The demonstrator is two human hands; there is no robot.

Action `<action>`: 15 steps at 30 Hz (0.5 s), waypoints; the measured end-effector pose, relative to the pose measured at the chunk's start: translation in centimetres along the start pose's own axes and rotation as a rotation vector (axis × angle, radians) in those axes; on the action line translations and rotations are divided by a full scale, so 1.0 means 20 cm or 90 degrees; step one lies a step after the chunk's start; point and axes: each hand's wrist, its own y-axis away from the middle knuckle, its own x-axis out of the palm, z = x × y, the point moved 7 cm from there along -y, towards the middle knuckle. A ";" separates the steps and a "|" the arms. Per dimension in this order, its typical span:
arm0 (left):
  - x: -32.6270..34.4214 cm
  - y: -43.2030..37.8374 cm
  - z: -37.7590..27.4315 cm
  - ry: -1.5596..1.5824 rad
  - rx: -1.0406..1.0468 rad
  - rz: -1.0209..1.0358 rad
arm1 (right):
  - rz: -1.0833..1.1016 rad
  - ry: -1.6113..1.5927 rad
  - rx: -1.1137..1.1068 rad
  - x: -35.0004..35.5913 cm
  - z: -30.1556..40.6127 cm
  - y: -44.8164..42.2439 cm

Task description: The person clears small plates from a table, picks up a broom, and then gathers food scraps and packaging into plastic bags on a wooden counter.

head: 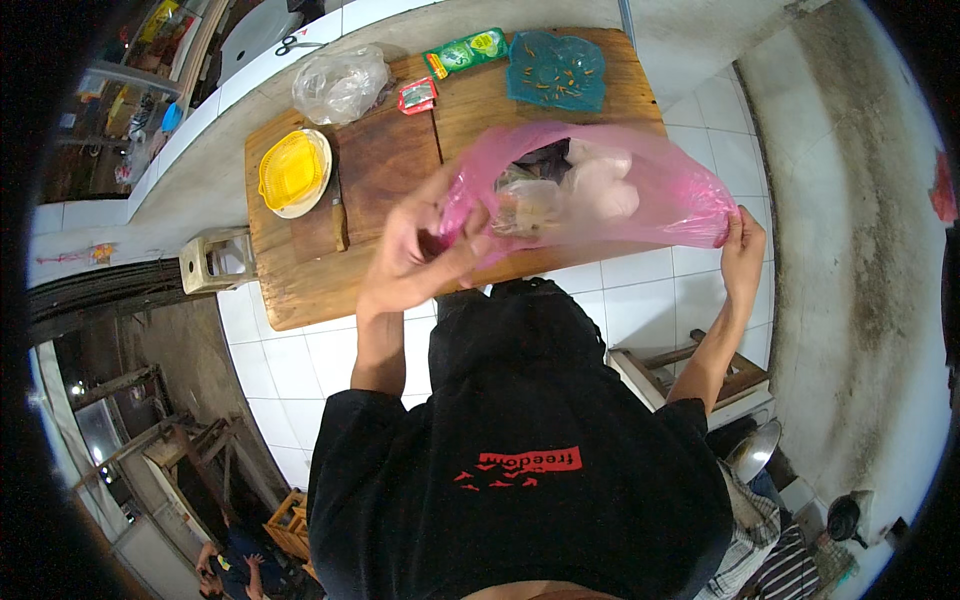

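Observation:
A pink plastic bag point(675, 176) is stretched sideways over the front right part of the wooden table point(315, 300). My left hand point(420, 251), a little blurred, grips the bag's left end near its gathered rim. At the far right end, the fingers of my right hand point(742, 232) pinch the bag's corner, out past the table's edge. Through the wide mouth I see white rounded bundles point(604, 180), a dark plastic bag point(547, 159) and a clear bag point(529, 206) with something pale brown in it. The bottom of the bag is hidden.
A yellow basket point(291, 172) rests on a plate point(324, 176), beside a knife point(339, 225). Along the back lie a crumpled clear bag point(341, 82), red sachet point(417, 96), green pack point(466, 52) and blue tray point(555, 71). A stool point(214, 262) stands left; a person point(244, 562) is behind.

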 end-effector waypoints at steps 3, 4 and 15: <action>-0.05 -0.03 -0.01 0.052 0.011 0.024 | 0.020 0.022 0.005 -0.05 0.06 0.00; -0.01 -0.05 -0.02 0.069 0.038 0.026 | 0.033 0.040 0.005 -0.06 0.07 0.00; 0.15 -0.09 0.12 -0.070 0.003 0.180 | 0.229 0.090 0.020 -0.01 0.00 0.15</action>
